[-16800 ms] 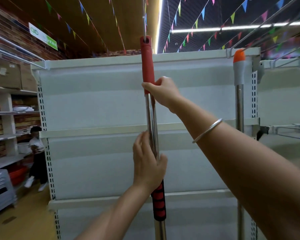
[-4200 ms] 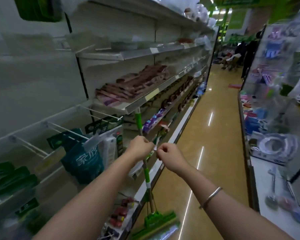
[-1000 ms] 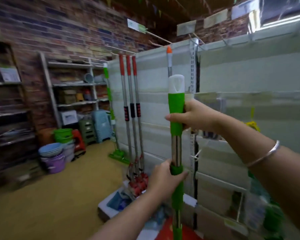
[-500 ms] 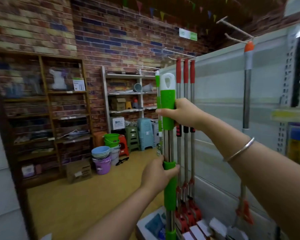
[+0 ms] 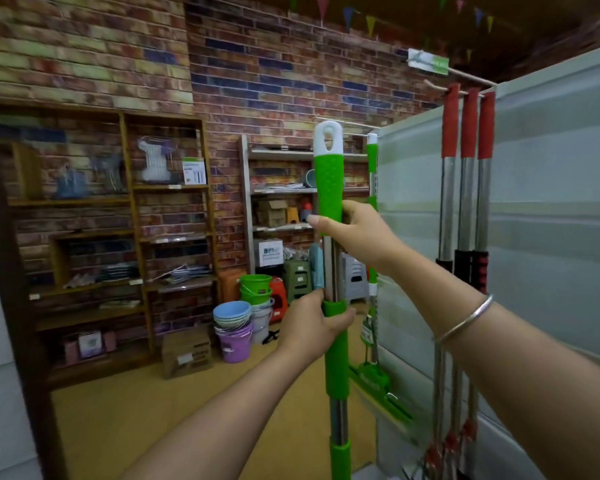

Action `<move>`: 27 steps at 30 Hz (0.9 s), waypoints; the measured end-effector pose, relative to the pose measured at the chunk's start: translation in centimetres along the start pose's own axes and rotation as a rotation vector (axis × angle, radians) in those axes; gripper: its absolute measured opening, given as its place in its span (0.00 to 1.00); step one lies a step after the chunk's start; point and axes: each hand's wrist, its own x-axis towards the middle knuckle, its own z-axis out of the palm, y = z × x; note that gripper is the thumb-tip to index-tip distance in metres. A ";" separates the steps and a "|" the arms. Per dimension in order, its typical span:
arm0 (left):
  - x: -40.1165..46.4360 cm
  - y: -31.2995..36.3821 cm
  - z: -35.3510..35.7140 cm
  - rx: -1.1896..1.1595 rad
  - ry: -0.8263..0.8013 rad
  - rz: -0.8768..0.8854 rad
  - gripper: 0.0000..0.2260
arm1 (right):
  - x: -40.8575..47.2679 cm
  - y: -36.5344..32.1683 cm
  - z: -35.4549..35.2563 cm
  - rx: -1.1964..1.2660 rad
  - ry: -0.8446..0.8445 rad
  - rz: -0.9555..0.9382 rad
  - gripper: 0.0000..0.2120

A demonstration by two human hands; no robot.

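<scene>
Head view: I hold a green-handled mop upright before the hanging display, which I judge to be the step just before hanging it.
My right hand is curled round the foot of the top grip. My left hand clasps the green collar below, with bare steel tube between them. The mop stands left of the hung red-handled mops and near another green mop. The next move calls for lifting the white eyelet cap level with a free peg.

Hanging sign, white box, shelf card: print blurred, unreadable.
</scene>
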 end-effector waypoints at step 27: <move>42.0 -16.7 5.1 -0.260 -0.187 0.162 0.11 | 37.1 19.1 4.6 -0.118 0.209 0.017 0.16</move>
